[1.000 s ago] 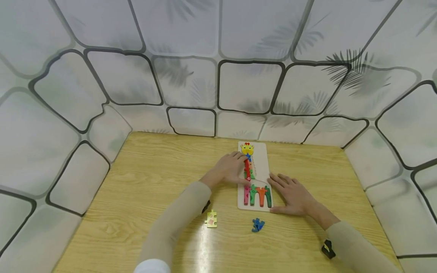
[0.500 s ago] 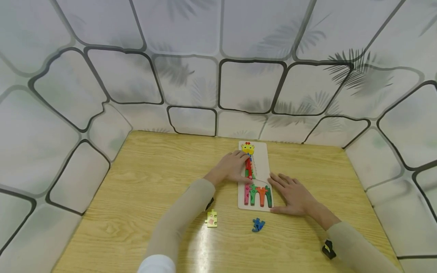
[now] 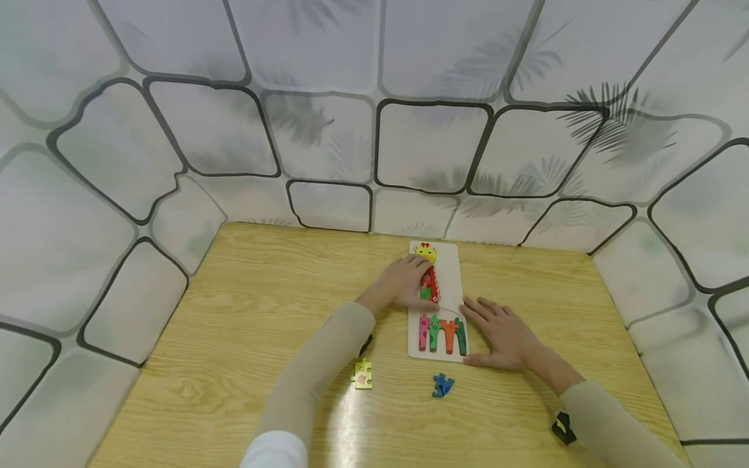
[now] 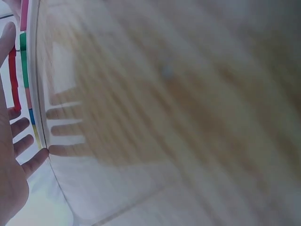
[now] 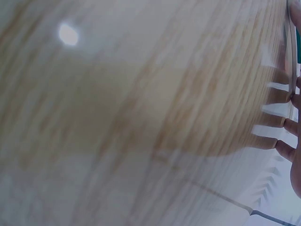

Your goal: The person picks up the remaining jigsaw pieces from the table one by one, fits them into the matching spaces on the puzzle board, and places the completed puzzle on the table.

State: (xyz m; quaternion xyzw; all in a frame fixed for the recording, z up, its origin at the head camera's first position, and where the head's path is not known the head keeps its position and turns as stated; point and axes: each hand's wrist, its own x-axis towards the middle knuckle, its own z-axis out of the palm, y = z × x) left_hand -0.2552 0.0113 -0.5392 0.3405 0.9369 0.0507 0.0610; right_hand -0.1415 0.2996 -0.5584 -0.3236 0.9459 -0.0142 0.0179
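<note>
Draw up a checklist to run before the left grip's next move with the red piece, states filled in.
1. Red piece pinched by left grip: ok.
2. Red piece down on board: not ok; left wrist view shows it raised.
3. Right grip at board's right edge: ok.
4. Red piece's alignment: cannot tell; left grip hides part.
5. Yellow piece and blue piece clear of board: ok.

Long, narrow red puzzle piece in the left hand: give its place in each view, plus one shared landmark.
Head: the long, narrow red puzzle piece is below right of centre, in the left hand.
Left wrist: upper left, near the edge.
Right wrist: not visible.
Landmark: the off-white rectangular puzzle board, right of centre in head, left edge in left wrist, right edge in right wrist.
</note>
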